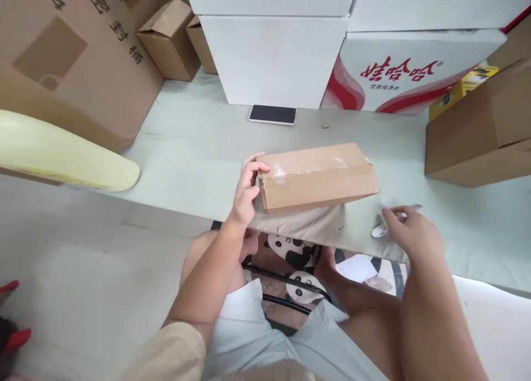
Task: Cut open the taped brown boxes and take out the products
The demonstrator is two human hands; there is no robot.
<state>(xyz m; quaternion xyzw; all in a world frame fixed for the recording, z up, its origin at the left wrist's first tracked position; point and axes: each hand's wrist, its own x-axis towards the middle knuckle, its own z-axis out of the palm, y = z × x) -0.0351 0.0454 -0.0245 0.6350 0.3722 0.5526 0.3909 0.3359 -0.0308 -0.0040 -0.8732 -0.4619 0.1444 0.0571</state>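
Observation:
A long brown cardboard box [321,184], with clear tape along its top seam, lies near the front edge of the covered table. At its left end, my left hand [248,192] grips the box, fingers over the top corner and thumb at the end face. To the right of the box, my right hand [415,229] has its thumb and forefinger closed on a slim white tool [379,230] low over the tabletop. It looks like a utility knife; a thin grey tip shows beyond the fingers, and the middle is hidden by my hand.
Behind the box lies a phone [272,114] before stacked white cartons [276,60]. A red-and-white carton [409,74] and a brown box [477,129] stand at right. A large carton [74,66] and a pale yellow rounded object [62,154] are at left.

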